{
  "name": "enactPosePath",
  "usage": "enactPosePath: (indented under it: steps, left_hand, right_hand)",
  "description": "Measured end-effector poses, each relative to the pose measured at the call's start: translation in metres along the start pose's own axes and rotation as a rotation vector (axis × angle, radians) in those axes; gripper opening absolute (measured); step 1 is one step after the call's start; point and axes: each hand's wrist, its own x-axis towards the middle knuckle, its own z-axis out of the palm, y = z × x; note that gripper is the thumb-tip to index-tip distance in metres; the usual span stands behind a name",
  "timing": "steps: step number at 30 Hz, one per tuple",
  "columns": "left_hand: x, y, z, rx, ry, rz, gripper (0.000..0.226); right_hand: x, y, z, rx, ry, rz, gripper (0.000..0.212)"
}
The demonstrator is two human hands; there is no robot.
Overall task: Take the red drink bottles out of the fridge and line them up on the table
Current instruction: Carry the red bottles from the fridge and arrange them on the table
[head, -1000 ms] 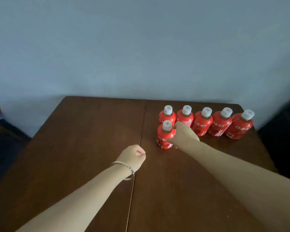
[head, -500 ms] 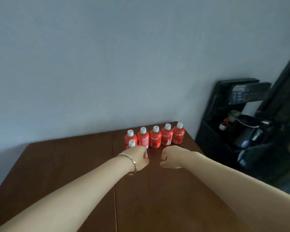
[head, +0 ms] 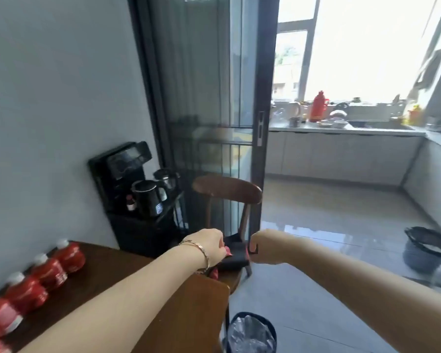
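Several red drink bottles [head: 49, 272] with white caps stand in a row along the wall on the brown table [head: 127, 276], at the lower left edge of the view. My left hand [head: 210, 247], with a bracelet on the wrist, is a closed fist over the table's right corner. My right hand [head: 265, 247] is also a closed fist, held beside it over the floor. Neither hand holds anything, and both are well to the right of the bottles. No fridge is in view.
A black water dispenser [head: 135, 189] with kettles stands against the wall past the table. A wooden chair [head: 227, 192] sits before a sliding glass door [head: 214, 110]. A lined bin [head: 250, 335] is by the table corner, a dark basin [head: 428, 248] on the floor.
The view has swung right, away from the bottles toward the kitchen doorway. My right hand came off the front bottle and both fists now hang together in front of me.
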Motion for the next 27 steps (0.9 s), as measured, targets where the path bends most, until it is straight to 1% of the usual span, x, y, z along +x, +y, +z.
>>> enactPosePath:
  steps: [2,3,5,6,8,11,13,16,17,19,24,27]
  left_hand:
    - [0.013,0.064,0.003,-0.001,-0.006,0.115,0.025]
    - [0.022,0.116,0.009,0.026,-0.013,0.201,0.026]
    - [0.031,0.167,0.016,0.063,-0.009,0.289,0.027]
    - [0.037,0.218,0.027,0.07,-0.017,0.37,0.027]
    - [0.042,0.286,0.041,0.09,-0.027,0.439,0.028]
    - [0.036,0.441,0.069,0.086,-0.045,0.623,0.029]
    - [0.023,0.531,0.084,0.118,-0.076,0.742,0.03]
    - [-0.002,0.643,0.094,0.178,-0.117,0.922,0.029]
    - [-0.007,0.687,0.097,0.16,-0.12,0.946,0.029]
    - [-0.015,0.765,0.101,0.178,-0.057,1.05,0.029]
    - [-0.028,0.919,0.108,0.162,0.071,1.315,0.028]
    - [-0.027,1.013,0.116,0.136,0.093,1.44,0.028]
  right_hand:
    - [-0.034,0.055,0.008,0.066,0.043,0.122,0.037]
    - [-0.068,0.096,0.013,0.116,0.068,0.213,0.037]
    - [-0.101,0.14,0.021,0.183,0.099,0.309,0.036]
    - [-0.136,0.178,0.028,0.204,0.134,0.394,0.035]
    - [-0.185,0.23,0.04,0.233,0.135,0.508,0.033]
    - [-0.299,0.336,0.066,0.279,0.173,0.743,0.027]
    - [-0.368,0.393,0.078,0.314,0.203,0.885,0.025]
    - [-0.451,0.46,0.082,0.357,0.236,1.06,0.022]
    - [-0.482,0.484,0.083,0.374,0.258,1.12,0.021]
    - [-0.538,0.522,0.081,0.377,0.285,1.21,0.021]
    - [-0.637,0.602,0.074,0.294,0.332,1.428,0.024]
    - [-0.687,0.655,0.077,0.271,0.385,1.557,0.02]
